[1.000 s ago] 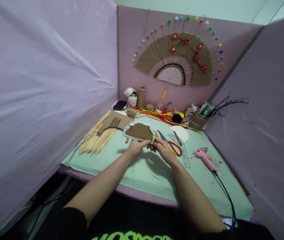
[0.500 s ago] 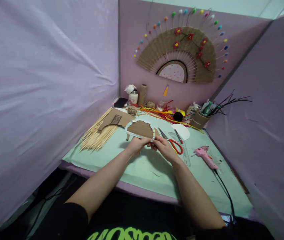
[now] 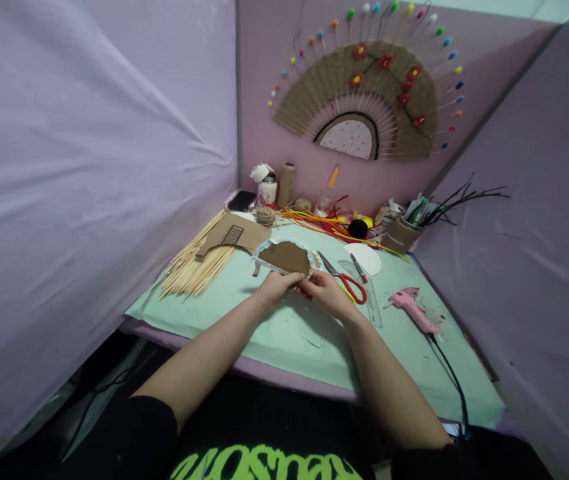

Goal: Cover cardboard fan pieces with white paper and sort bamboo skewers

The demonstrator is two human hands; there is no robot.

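A brown cardboard half-disc (image 3: 285, 257) with a pale folded paper rim is held just above the green mat (image 3: 284, 330). My left hand (image 3: 275, 288) pinches its straight lower edge from the left. My right hand (image 3: 325, 291) pinches the same edge at the lower right corner. Both hands have the fingers closed on the piece, thumbs close together.
A bundle of wooden skewers (image 3: 199, 263) and a cardboard sheet (image 3: 231, 235) lie to the left. Red-handled scissors (image 3: 347, 280), a clear ruler (image 3: 371, 300), a white paper half-circle (image 3: 364, 257) and a pink glue gun (image 3: 411, 310) lie right. Twine, pipe cleaners and a pen cup (image 3: 401, 233) line the back wall under a decorated fan (image 3: 364, 100).
The cardboard half-disc has tipped flatter and shifted slightly; my hands have stayed pinched on its lower edge. The view has tilted a little downward.
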